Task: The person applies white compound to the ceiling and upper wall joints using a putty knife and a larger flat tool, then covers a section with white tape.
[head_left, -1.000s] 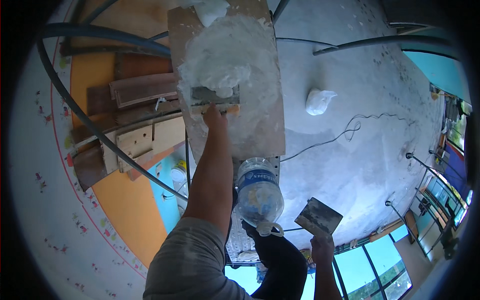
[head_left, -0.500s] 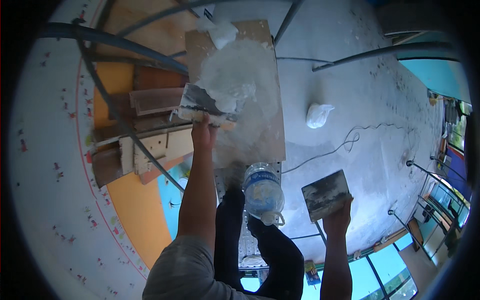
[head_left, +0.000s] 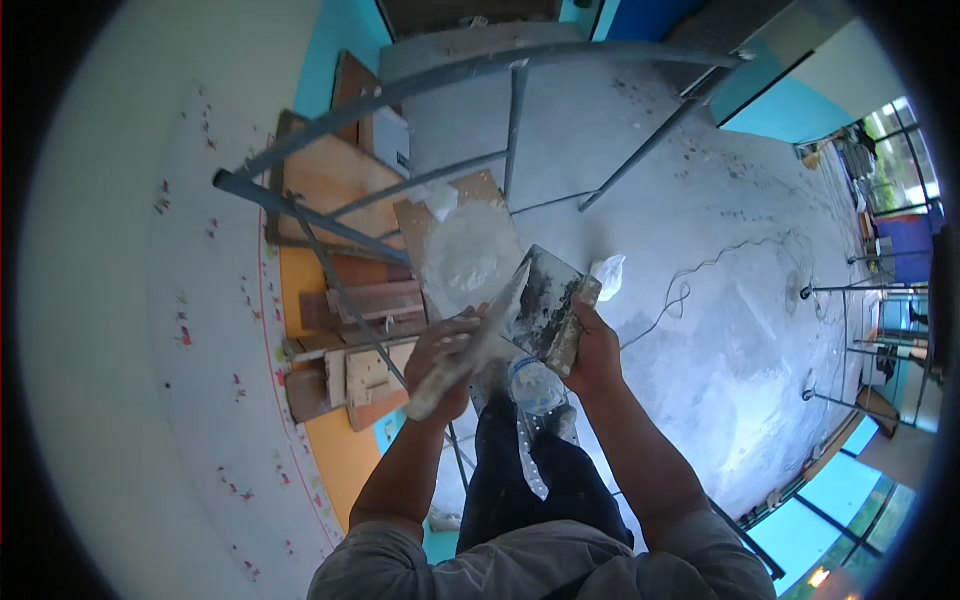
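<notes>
My left hand point(head_left: 441, 362) is closed on a wide putty knife with a pale wooden back point(head_left: 437, 390). Its blade, seen nearly edge-on and blurred, slants up to the right. In my right hand point(head_left: 597, 350) is a second wide putty knife point(head_left: 540, 295), its dark steel face smeared with pale paste and its wooden back under my fingers. The two blades meet or overlap in view; whether they touch I cannot tell. Below them a clear plastic bottle point(head_left: 538, 387), partly hidden, stands by my legs. Beyond lies a board point(head_left: 408, 222) bearing a pale wet mass point(head_left: 470, 250).
Grey scaffold tubes point(head_left: 400, 92) cross ahead and to the left. Wooden boards point(head_left: 375, 310) are piled below at left, beside a white wall point(head_left: 215, 400) with small painted figures. A white bag point(head_left: 608, 277) and a loose cable point(head_left: 683, 290) lie on the grey floor.
My left hand has drawn back from over the board with its putty knife. My right hand has come inward and up, bringing the two knives together. The view has shifted too.
</notes>
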Demonstrator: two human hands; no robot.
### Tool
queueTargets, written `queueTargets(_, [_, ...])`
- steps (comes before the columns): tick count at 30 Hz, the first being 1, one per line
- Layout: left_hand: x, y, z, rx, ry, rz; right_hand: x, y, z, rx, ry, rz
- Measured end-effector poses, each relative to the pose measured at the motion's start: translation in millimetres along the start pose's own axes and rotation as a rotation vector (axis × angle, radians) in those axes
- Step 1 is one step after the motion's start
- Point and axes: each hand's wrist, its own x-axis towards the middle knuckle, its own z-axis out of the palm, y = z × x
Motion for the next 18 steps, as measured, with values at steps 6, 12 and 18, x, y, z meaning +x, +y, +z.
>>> queueTargets(6, [46.3, 88.7, 15.9, -0.047, -0.364, 0.309, -93.7, -43.1, 47.2, 0.015, 0.02, -0.177])
queueTargets(12, [70.2, 164.4, 55.6, 0.059, -0.536, 0.426, -176.9, -74.3, 44.4, 0.172, -0.072, -0.349])
queueTargets(18, [55.1, 192.4, 111.9, 0.085, -0.615, 0.531, -262.6, -112.1, 14.0, 0.245, -0.106, -0.533])
